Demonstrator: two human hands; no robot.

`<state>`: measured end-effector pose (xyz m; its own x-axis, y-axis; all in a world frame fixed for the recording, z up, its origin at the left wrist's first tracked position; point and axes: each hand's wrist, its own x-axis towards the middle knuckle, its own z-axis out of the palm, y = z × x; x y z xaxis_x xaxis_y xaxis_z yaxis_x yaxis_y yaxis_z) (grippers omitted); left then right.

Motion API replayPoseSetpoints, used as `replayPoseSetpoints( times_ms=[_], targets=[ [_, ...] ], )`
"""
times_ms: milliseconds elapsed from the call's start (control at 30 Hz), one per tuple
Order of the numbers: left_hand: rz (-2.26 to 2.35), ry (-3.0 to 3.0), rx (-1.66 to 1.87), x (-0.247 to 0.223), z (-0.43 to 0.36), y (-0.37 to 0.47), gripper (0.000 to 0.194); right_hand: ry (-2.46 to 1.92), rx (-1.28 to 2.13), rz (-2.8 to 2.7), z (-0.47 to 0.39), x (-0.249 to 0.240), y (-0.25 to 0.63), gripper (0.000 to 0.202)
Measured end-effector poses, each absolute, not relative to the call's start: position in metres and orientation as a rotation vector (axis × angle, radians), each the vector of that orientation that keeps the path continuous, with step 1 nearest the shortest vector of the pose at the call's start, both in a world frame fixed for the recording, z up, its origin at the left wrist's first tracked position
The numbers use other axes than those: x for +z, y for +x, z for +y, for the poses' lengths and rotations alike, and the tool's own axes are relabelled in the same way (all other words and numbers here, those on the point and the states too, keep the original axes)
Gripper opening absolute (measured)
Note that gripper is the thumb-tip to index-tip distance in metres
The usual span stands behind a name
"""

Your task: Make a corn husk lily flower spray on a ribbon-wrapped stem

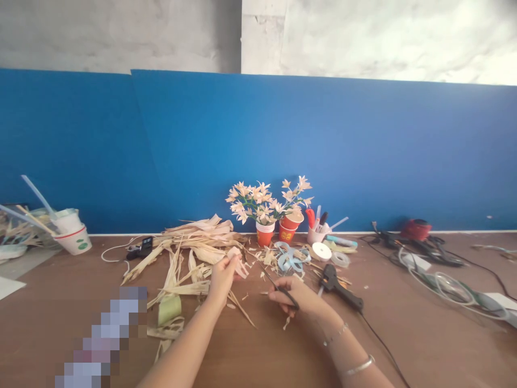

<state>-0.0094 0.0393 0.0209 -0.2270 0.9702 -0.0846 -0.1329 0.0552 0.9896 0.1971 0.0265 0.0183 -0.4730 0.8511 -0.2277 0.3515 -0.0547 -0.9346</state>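
Note:
Pinched in my left hand is a small pale piece of corn husk. My right hand grips a pair of dark-handled scissors, whose blades point up and left toward the other hand. The two hands are apart over the middle of the table. Behind my left hand spreads a heap of dried corn husks. Beyond my right hand lie light blue ribbon curls among small husk scraps. A black glue gun rests just right of that hand.
Pale artificial flowers stand in red paper cups by the blue partition. White tape rolls and a pen cup sit beside them. Tangled cables lie right; a white cup stands left. The glue gun's cord runs toward me.

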Motion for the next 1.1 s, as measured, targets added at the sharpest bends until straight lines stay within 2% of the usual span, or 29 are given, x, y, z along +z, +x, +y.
replayPoseSetpoints(
  times_ms=[100, 200, 267, 333, 467, 600, 667, 767, 867, 967, 1100],
  targets=[
    [1.481, 1.15, 1.336, 0.022, 0.042, -0.014, 0.035, -1.374, 1.393, -1.658, 0.031, 0.013, 0.194, 0.026],
    [1.623, 1.378, 1.184, 0.024, 0.043, -0.022, 0.028, -1.463, 1.112, -1.655, 0.035, 0.008, 0.192, 0.021],
    [1.676, 1.451, 1.102, 0.026, 0.045, -0.031, 0.02, -1.479, 0.886, -1.727, 0.036, 0.005, 0.191, 0.025],
    [1.77, 1.517, 1.003, 0.03, 0.047, -0.043, 0.025, -1.439, 0.745, -1.807, 0.036, 0.002, 0.189, 0.033],
    [2.025, 1.605, 0.784, 0.042, 0.049, -0.066, 0.035, -1.369, 0.689, -1.955, 0.03, -0.002, 0.178, 0.042],
    [2.284, 1.732, 0.66, 0.055, 0.039, -0.07, 0.04, -1.358, 0.646, -2.031, 0.029, -0.005, 0.174, 0.04],
    [2.423, 2.013, 0.569, 0.059, 0.031, -0.064, 0.041, -1.302, 0.724, -1.991, 0.032, -0.008, 0.177, 0.037],
    [2.173, 2.336, 0.49, 0.061, 0.017, -0.054, 0.027, -1.275, 0.803, -1.843, 0.039, -0.011, 0.185, 0.035],
    [1.8, 2.391, 0.275, 0.061, 0.002, -0.049, 0.012, -1.354, 0.733, -1.725, 0.043, -0.01, 0.191, 0.036],
    [1.624, 2.354, 0.083, 0.057, -0.008, -0.049, 0.012, -1.44, 0.651, -1.628, 0.045, -0.007, 0.193, 0.036],
    [1.566, 2.371, 0.039, 0.05, -0.01, -0.05, 0.007, -1.425, 0.588, -1.421, 0.047, -0.004, 0.196, 0.034]
  ],
)
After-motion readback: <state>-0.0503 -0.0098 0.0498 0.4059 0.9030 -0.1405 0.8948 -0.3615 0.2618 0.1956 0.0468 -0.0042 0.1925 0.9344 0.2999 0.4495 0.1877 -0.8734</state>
